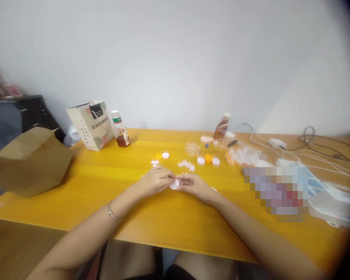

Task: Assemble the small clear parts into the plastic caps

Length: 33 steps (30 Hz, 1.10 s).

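My left hand (pixel 156 182) and my right hand (pixel 196 187) meet over the middle of the table. Between their fingertips is a small white round piece (pixel 174 184), gripped from both sides; blur hides its exact kind. Just beyond the hands lie small clear-and-white pieces (pixel 186 165), with a few more (pixel 154 162) to the left. Near those sit a yellow ring (pixel 158 156) and a white ring (pixel 165 155). Farther right, an orange round container (pixel 208 158) stands between two white round ones (pixel 201 160).
A paper gift bag (pixel 97 126) and a bottle (pixel 120 130) stand at the back left. Another brown bottle (pixel 222 127) is at the back right, near plastic bags (pixel 247 155) and cables (pixel 309 144). A brown paper bag (pixel 37 161) covers the left edge of the wooden table (pixel 84 202).
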### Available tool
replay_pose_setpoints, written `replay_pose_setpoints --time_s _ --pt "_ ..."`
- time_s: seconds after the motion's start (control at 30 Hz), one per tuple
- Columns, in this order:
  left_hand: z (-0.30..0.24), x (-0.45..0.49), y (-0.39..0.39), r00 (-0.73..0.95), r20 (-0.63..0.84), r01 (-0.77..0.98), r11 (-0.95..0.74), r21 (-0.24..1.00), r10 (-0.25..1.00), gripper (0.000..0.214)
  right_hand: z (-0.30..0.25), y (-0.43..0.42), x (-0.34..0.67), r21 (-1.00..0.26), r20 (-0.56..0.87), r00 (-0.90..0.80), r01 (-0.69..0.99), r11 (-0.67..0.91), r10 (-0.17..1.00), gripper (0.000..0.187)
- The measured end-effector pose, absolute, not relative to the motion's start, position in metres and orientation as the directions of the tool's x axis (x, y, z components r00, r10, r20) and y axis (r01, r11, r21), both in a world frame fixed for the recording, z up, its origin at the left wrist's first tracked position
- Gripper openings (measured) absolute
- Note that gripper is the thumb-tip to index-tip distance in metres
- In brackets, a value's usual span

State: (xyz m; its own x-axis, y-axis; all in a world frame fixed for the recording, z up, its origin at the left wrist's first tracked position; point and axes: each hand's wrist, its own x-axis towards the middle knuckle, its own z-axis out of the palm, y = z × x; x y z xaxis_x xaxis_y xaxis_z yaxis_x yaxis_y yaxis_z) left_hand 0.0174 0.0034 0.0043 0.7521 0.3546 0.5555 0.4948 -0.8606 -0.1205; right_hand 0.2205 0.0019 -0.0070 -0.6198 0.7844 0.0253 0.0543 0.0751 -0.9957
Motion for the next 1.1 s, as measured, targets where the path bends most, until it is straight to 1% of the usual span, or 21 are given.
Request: replay_pose_setpoints --time_s 0.07,0.23,0.33,0.53,0.63,0.93,1.03,1.1 --pt "0.005 0.018 0.003 0.762 0.541 0.489 -0.864 -0.122 0.355 0.018 -0.007 0.002 0.221 -0.995 0.026 -0.616 0.059 0.079 0.788 0.036" --pt "0.007 0.016 0.003 0.755 0.532 0.483 -0.874 -0.055 0.383 0.018 -0.006 0.001 0.221 -0.995 0.034 -0.610 0.051 0.081 0.791 0.037" --pt "0.008 0.014 0.002 0.757 0.526 0.475 -0.879 -0.038 0.387 0.018 -0.007 0.001 0.221 -0.997 0.038 -0.611 0.035 0.075 0.791 0.037" --pt "0.016 0.012 -0.001 0.777 0.484 0.465 -0.885 -0.009 0.403 0.020 -0.008 0.002 0.222 -1.000 0.019 -0.575 -0.012 0.014 0.818 0.037" --pt "0.021 0.011 -0.004 0.794 0.457 0.462 -0.887 -0.023 0.402 0.021 -0.008 0.003 0.222 -0.999 0.018 -0.572 -0.036 -0.002 0.820 0.036" --pt "0.025 0.010 -0.001 0.845 0.385 0.443 -0.889 -0.117 0.371 0.026 -0.011 0.005 0.223 -0.998 0.012 -0.541 -0.059 -0.024 0.841 0.036" --pt "0.023 0.009 0.000 0.837 0.402 0.435 -0.897 -0.079 0.371 0.027 -0.010 0.005 0.224 -0.998 0.015 -0.543 -0.059 -0.020 0.840 0.036" --pt "0.021 0.009 0.000 0.816 0.423 0.435 -0.900 -0.003 0.393 0.027 -0.010 0.006 0.223 -0.999 0.020 -0.553 -0.052 -0.011 0.833 0.037"
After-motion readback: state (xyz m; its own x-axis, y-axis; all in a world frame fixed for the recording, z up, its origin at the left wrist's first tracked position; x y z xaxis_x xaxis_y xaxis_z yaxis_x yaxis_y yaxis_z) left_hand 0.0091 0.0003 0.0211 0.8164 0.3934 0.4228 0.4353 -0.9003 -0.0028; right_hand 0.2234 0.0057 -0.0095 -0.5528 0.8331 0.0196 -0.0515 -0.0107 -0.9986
